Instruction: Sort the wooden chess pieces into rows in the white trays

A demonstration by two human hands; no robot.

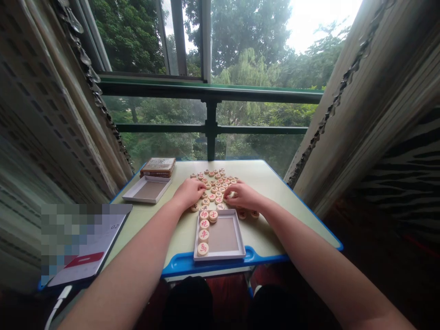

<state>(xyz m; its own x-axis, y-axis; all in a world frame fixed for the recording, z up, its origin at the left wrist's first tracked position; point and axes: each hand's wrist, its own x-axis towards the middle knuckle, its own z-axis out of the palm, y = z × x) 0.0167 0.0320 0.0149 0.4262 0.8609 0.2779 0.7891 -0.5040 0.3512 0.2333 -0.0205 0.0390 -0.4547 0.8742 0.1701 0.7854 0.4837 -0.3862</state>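
Many round Xiangqi pieces with red or dark characters lie spread over the table's middle. My left hand rests at the left side of this spread, fingers curled together among the pieces; what is in them, if anything, is hidden. On the right side, my right hand hovers over the pieces with thumb and fingers bent and apart. Nearer to me stands a shallow white box tray. A column of red-lettered pieces runs along its left side, and a stacked piece sits beside the top one.
Another shallow white tray is at the table's left, in front of a stacked box. A tablet with a white cable lies at the left edge. Curtains and a railed window surround the blue-edged table.
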